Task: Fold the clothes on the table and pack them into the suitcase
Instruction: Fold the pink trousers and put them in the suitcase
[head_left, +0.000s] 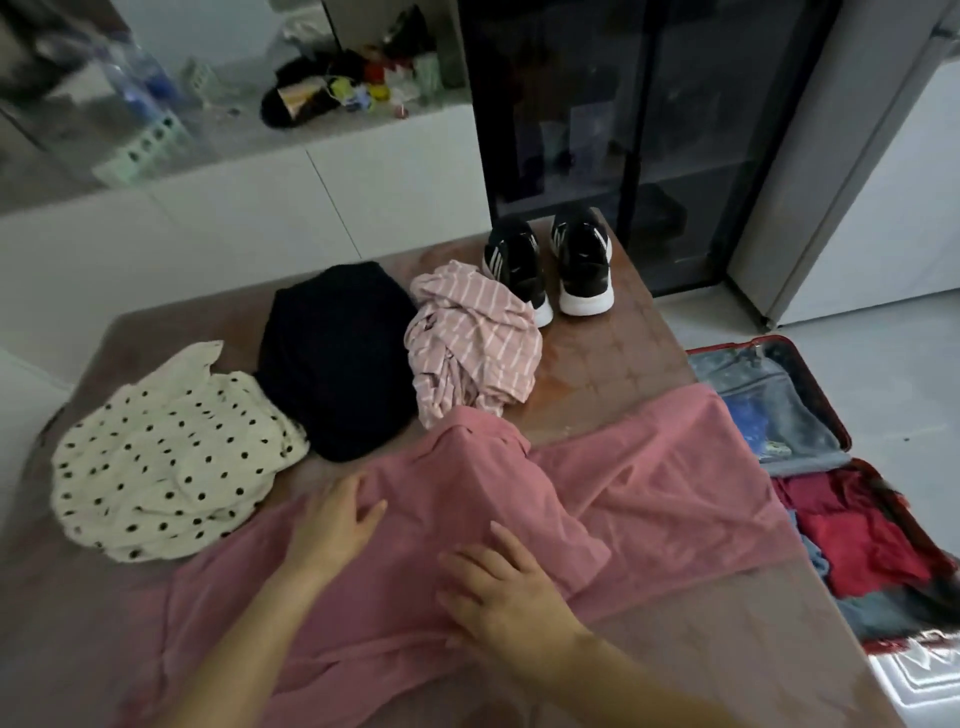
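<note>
A pink shirt (649, 493) lies spread across the near part of the brown table (613, 364), its right edge hanging towards the suitcase. My left hand (337, 525) rests flat on the shirt's left part, fingers straight. My right hand (498, 587) presses flat on the shirt's middle. Behind the shirt lie a cream polka-dot garment (166, 457), a black garment (337, 358) and a crumpled pink-and-white striped garment (467, 338). The open red suitcase (826, 410) lies on the floor at the right, with red clothes (857, 535) in its near half.
A pair of black sneakers (550, 265) stands at the table's far right corner. A dark glass cabinet (623, 130) stands behind the table. A white counter (311, 171) with clutter runs along the back left. Pale floor lies beyond the suitcase.
</note>
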